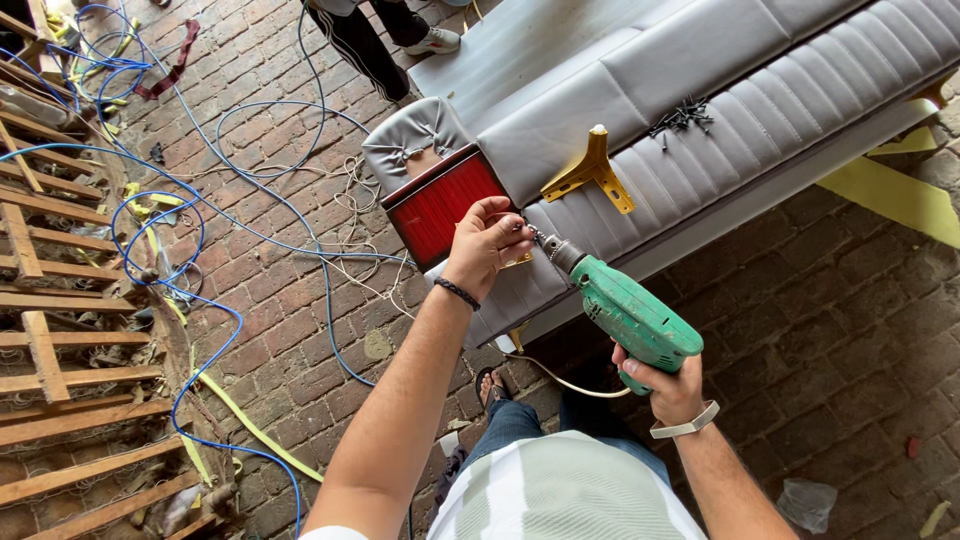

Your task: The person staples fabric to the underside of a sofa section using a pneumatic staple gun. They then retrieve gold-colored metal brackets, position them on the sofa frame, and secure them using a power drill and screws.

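Two hands (487,243) work a green drill (628,312) on grey upholstery (760,90) over brick floor (820,330).

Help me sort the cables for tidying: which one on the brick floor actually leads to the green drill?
The cream cord, running from the green drill's handle under the right hand. The blue cables loop away to the left, unconnected.

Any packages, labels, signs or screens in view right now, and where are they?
None that can be made out: no package, sign or screen shows.
Crumpled clear plastic bag: on the brick floor at lower right, contents unclear.
Green electric drill: in the right hand, any label too small to tell.
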